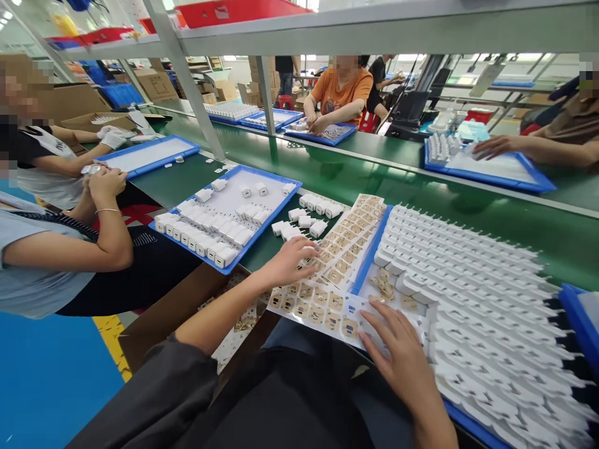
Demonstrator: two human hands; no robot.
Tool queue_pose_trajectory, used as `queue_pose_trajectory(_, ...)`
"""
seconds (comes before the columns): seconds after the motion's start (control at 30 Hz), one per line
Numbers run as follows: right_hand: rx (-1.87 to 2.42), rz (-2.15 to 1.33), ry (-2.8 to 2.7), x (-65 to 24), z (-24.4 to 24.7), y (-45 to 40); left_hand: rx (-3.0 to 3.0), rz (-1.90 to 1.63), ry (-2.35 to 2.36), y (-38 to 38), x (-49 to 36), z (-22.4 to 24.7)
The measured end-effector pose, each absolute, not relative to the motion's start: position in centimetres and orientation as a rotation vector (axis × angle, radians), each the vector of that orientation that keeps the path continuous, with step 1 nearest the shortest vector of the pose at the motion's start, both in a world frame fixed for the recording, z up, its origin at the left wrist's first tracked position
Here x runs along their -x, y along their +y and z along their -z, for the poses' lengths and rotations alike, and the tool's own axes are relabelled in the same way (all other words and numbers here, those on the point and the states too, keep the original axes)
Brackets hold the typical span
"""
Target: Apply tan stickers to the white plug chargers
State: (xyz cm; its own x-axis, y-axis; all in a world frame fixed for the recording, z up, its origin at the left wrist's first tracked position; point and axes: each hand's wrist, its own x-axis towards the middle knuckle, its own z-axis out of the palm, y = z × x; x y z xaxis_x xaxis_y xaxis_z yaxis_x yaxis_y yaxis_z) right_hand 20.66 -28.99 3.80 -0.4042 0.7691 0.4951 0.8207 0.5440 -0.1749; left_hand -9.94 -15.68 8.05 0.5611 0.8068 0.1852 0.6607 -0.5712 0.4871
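My left hand (291, 262) is over the lower left part of the tan sticker sheets (349, 240), its fingers apart and nothing held. Below it a sheet of stickers (318, 305) lies across the table edge, partly peeled to bare backing at its right end. My right hand (397, 343) rests with spread fingers at that right end, beside the blue tray (372, 249) of white chargers (468, 274). Small loose tan pieces (382, 284) lie in the tray's near left corner. Several loose white chargers (306, 221) sit behind my left hand.
A second blue tray (262, 231) of chargers stands at the left, and another tray's edge (580, 324) at the far right. An open cardboard box (173, 305) is below the table. Co-workers sit left and across; a metal shelf (327, 37) spans above.
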Motion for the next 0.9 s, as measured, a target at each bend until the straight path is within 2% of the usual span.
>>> queue_pose_trajectory(0.17, 1.348, 0.142, -2.238, -20.0, -4.4, -29.3, -2.342, -0.436, 1.095, -19.0, 7.9, -6.0)
queue_pose_trajectory(0.33, 1.397, 0.115, -2.251, -18.8, -5.3, -30.1, -2.334, -0.492, 1.092, -19.6, 8.1, -5.5)
queue_pose_trajectory(0.57, 1.423, -0.052, -2.273, -15.9, -5.9, -29.9, -2.443, -0.542, 0.931, -21.2, 8.3, -5.6)
queue_pose_trajectory(0.9, 1.423, -0.313, -2.222, -15.8, -5.7, -29.0, -2.469, -0.49, 0.943, -22.0, 6.9, -3.7)
